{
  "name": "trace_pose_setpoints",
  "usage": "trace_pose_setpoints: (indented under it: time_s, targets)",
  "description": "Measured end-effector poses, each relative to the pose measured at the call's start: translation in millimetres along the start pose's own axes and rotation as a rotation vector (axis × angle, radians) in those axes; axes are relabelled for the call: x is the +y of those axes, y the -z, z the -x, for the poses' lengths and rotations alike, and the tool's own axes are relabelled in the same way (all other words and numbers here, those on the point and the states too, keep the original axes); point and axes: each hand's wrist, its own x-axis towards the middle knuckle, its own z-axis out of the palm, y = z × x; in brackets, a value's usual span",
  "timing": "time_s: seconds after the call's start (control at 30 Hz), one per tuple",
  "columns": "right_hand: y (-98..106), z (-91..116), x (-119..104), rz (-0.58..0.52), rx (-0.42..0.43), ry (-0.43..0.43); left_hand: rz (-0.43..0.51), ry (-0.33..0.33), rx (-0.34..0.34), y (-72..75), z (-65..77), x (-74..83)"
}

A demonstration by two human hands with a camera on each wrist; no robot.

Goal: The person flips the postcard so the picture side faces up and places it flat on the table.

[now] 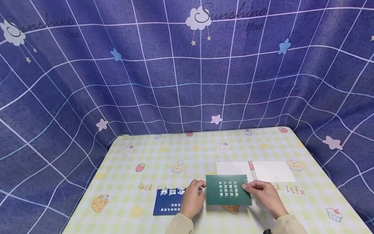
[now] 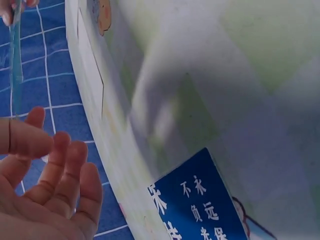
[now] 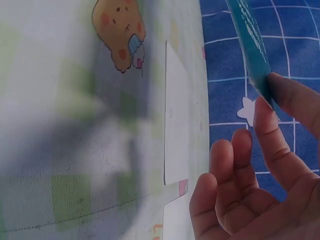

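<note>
A green card (image 1: pixel 229 190) with white printed characters is held up over the table. My right hand (image 1: pixel 265 195) pinches its right edge between thumb and index finger, and the other fingers (image 3: pixel 221 162) curve loosely below. At the card's left edge is my left hand (image 1: pixel 193 199), its fingertips close to that edge. The left wrist view shows this hand's thumb (image 2: pixel 30 141) apart from the loosely bent fingers, with the green card (image 2: pixel 16 65) seen edge-on beyond them. A blue card (image 1: pixel 168 202) with white characters lies on the table, partly hidden behind my left hand.
Two white cards lie further back: one (image 1: pixel 230 167) partly covered by the green card, the other (image 1: pixel 274 171) to its right. A checked cloth (image 1: pixel 117 175) with cartoon prints covers the table. Behind it hangs a blue gridded curtain (image 1: pixel 187 97).
</note>
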Motion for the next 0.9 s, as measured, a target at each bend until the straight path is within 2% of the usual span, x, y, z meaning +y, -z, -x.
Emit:
trace_pose_setpoints:
  time_s: [0.3,0.9]
  targets:
    - [-3.7,0.4,-4.0,0.042,0.006,0.031,0.005,0.047,-0.004,4.7,-1.1,2.0]
    - [-3.0,-0.9,-3.8,0.093,0.024,0.061,-0.031,0.027,0.018,3.0,0.2,6.9]
